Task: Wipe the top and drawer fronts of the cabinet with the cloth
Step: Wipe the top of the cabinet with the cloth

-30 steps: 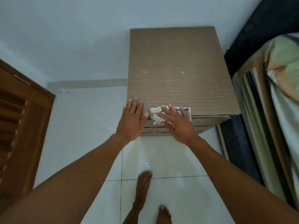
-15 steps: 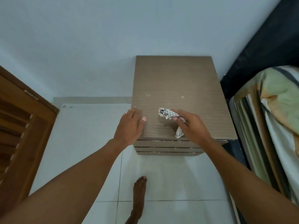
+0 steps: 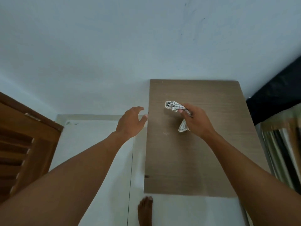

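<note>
The brown wood-grain cabinet point(image 3: 192, 160) stands against the pale wall, and I see only its top from above; the drawer fronts are hidden. My right hand point(image 3: 197, 122) is over the far middle of the top, closed around a bunched white checked cloth point(image 3: 174, 106) that sticks out above the fingers and hangs below them. White specks point(image 3: 165, 133) lie on the top just left of the hand. My left hand point(image 3: 131, 122) hovers by the cabinet's left edge, fingers apart and holding nothing.
A wooden louvred door point(image 3: 24, 144) stands at the left. A bed with striped bedding point(image 3: 283, 152) and a dark headboard point(image 3: 276, 93) lies close on the right. White floor tiles point(image 3: 97, 136) lie left of the cabinet, and my bare foot point(image 3: 145, 209) is in front.
The view has tilted up and closer, so the drawer fronts have gone out of sight. My right hand lifted the cloth from the front edge and carried it farther back. My left hand came off the cabinet.
</note>
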